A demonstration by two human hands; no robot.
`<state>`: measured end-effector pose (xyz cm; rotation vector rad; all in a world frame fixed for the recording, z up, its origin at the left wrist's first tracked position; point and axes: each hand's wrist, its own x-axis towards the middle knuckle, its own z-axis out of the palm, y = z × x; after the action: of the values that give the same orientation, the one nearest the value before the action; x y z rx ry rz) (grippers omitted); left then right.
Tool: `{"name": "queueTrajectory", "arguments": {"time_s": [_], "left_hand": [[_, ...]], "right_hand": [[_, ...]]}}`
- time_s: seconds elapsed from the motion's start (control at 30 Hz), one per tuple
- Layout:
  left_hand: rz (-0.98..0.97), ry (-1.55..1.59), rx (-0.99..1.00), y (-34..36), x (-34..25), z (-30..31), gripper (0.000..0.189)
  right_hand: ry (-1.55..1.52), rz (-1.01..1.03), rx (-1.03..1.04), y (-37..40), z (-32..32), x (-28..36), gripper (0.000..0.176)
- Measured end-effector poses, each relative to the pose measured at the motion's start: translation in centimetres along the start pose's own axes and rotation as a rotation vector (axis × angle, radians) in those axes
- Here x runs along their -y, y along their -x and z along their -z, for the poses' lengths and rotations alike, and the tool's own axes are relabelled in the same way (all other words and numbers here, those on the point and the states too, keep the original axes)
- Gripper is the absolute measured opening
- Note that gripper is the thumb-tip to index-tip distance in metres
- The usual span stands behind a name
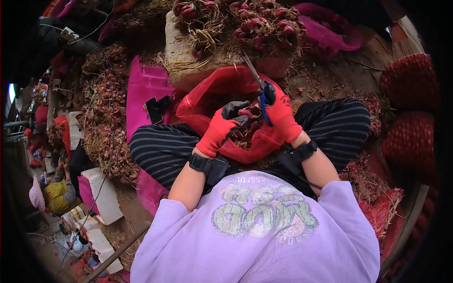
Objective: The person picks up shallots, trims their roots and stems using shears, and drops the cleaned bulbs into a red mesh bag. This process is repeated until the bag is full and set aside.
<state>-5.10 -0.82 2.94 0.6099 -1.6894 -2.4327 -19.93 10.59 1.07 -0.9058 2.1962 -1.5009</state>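
Note:
My left hand (222,125), in a red glove with dark fingertips, is closed on a shallot (246,113) over the red mesh bag (193,99). Fingers of my right hand (281,112), gloved the same way, wrap the blue handles of a pair of scissors (253,71). Its blades point up and away toward the foam block. The bag lies wide-mouthed between my crossed legs, with some shallots and dry trimmings inside.
Dried shallot bunches (266,30) lie on a foam block (175,40) ahead. A phone (155,111) rests on pink plastic (137,89) at left, beside a large shallot heap (106,127). Full red mesh sacks (408,137) stand right. Another person (59,195) sits far left.

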Motion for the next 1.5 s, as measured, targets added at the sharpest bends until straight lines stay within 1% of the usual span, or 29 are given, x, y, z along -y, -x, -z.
{"name": "queueTrajectory", "arguments": {"time_s": [0.07,0.17,0.27,0.37,0.47,0.57,0.67,0.77,0.87,0.9,0.93,1.0,1.03,1.1,1.13,1.2,1.23,1.27,1.37,1.4,1.43,1.47,1.5], "left_hand": [[0.02,0.025,0.003,0.2,-0.7,-0.1,0.034],[0.117,0.339,-0.099,0.0,-1.0,-0.5,0.031],[0.017,-0.019,-0.094,0.0,-1.0,-0.7,0.031],[0.11,0.11,-0.07,-0.1,0.5,0.4,0.03],[0.033,-0.05,0.0,-0.2,0.6,0.5,0.03],[0.177,-0.023,-0.041,0.0,0.4,0.7,0.029],[0.013,-0.223,-0.063,0.2,-0.4,0.1,0.029],[-0.037,-0.13,-0.072,-0.1,0.1,-0.3,0.03],[0.106,-0.102,-0.018,0.7,0.0,0.3,0.029],[0.11,-0.056,0.013,1.0,0.2,0.4,0.03],[0.113,-0.01,0.044,1.2,0.6,0.6,0.03],[0.134,0.105,0.138,1.1,2.5,2.1,0.028],[0.08,-0.009,0.118,1.5,1.5,1.5,0.029],[-0.033,-0.234,0.066,2.3,-1.5,-0.2,0.032],[0.203,0.51,0.114,2.4,-0.7,0.5,0.044],[0.083,0.54,0.085,3.0,-2.3,-0.1,0.052],[0.02,0.553,0.067,3.3,-3.0,-0.2,0.055],[0.011,0.639,0.055,3.6,-3.3,0.2,0.053],[-0.127,0.494,0.011,5.7,-4.8,1.8,0.052],[-0.139,0.475,-0.021,7.4,-6.3,2.6,0.049],[-0.186,0.479,-0.073,9.4,-7.7,3.9,0.046],[-0.27,0.433,-0.235,11.9,-9.5,4.3,0.045],[-0.391,0.202,-0.376,14.3,-10.3,6.0,0.046]], "right_hand": [[-0.124,-0.088,0.046,-0.1,0.4,-0.1,0.033],[-0.511,-0.196,0.255,-0.3,1.0,-1.0,0.031],[-0.65,-0.125,0.433,-0.1,1.8,0.5,0.03],[-0.297,-0.102,0.193,-0.1,1.2,-0.2,0.038],[0.071,-0.058,0.024,-0.4,1.7,1.8,0.041],[0.132,0.015,-0.008,0.0,1.7,1.4,0.04],[-0.574,-0.085,0.286,0.1,1.7,0.9,0.034],[-0.399,-0.088,0.44,0.5,1.6,1.3,0.026],[-0.446,-0.167,0.512,0.9,0.9,0.7,0.022],[-0.46,-0.193,0.539,1.1,0.6,0.3,0.02],[-0.451,-0.053,0.519,1.2,0.3,-0.1,0.023],[-0.577,0.021,0.512,1.3,0.2,-0.2,0.024],[-0.64,0.058,0.512,1.3,0.2,-0.2,0.024],[-0.873,-0.123,0.462,1.0,1.4,0.7,0.025],[-0.984,-0.216,0.441,0.7,2.1,1.0,0.026],[-0.838,-0.256,0.44,0.3,2.5,-0.6,0.028],[-0.766,-0.272,0.442,0.0,2.3,-0.1,0.029],[-0.425,-0.308,0.478,0.2,2.6,1.1,0.034],[0.438,0.31,0.171,1.9,1.2,1.1,0.035],[0.409,0.185,0.243,2.0,1.1,1.2,0.038],[0.398,0.132,0.329,1.9,1.5,1.9,0.038],[0.402,0.179,0.316,1.8,1.5,1.2,0.042],[0.483,0.226,0.312,1.6,1.4,-1.1,0.047]]}}
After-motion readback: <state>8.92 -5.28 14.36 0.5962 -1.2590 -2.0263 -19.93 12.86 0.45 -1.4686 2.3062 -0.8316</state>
